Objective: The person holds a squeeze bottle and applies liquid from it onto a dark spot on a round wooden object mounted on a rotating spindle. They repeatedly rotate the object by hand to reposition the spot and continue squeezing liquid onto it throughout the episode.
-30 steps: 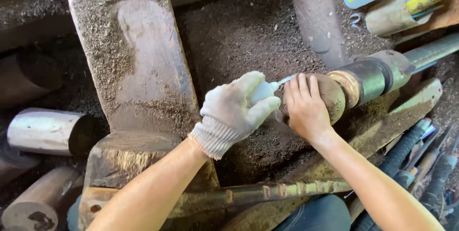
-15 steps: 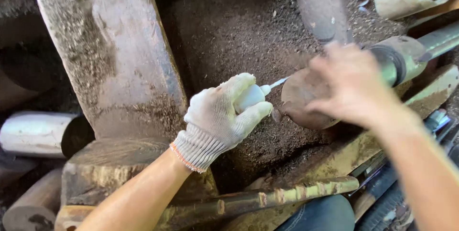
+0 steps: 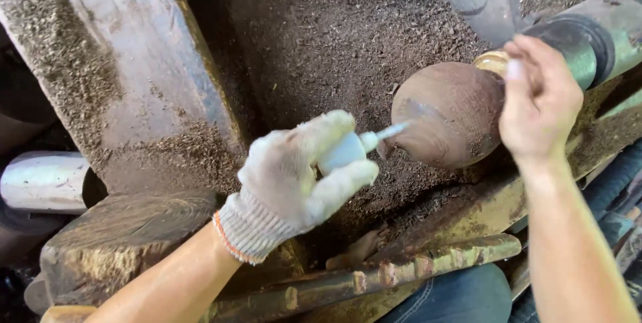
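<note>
**Glue nozzle at the round wooden piece — a tight spot for fingers**

Nearest to us, the gloved left hand (image 3: 301,176) is squeezing a small white bottle (image 3: 342,152), fingers wrapped and pressed together around it, thumb underneath. Its thin nozzle is touching the near face of the round wooden piece (image 3: 449,114), which is sitting mounted on the metal spindle (image 3: 588,39) to the right, above the shavings-covered bed (image 3: 321,35).

Just beyond, the bare right hand (image 3: 540,99) is resting on the far shoulder of the piece, fingers curled loosely together over the brass-coloured collar (image 3: 493,62).

What could go wrong? The nozzle is sitting at the very edge of a curved face — a slip would be smearing the contents down the wood or dripping them into the shavings. Squeeze too hard and it could run toward the bare fingers. And if that spindle were turning, the glove cuff would be dangerously close.

Against half a second back: the right hand is drawing away toward the spindle, uncovering the wood it was blurring across, and the whole view is sitting closer in.
</note>
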